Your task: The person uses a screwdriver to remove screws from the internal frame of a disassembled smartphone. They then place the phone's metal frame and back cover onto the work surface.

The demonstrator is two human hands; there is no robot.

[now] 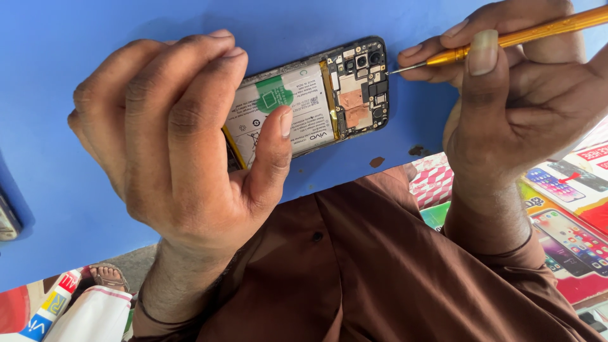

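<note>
Opened phone under inspection on blue worktop.
Left hand grips the opened phone; right hand pinches a gold screwdriver, tip at phone's edge.

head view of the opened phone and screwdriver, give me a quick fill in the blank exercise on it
1. The left hand grips the opened phone, its thumb pressed on the white ____.
2. The right hand holds a screwdriver whose handle is ____ in colour.
3. The screwdriver tip meets the phone at its ____ end, beside the circuit board.
4. The phone lies over a ____ surface.

Missing words: battery; gold; camera; blue
</note>
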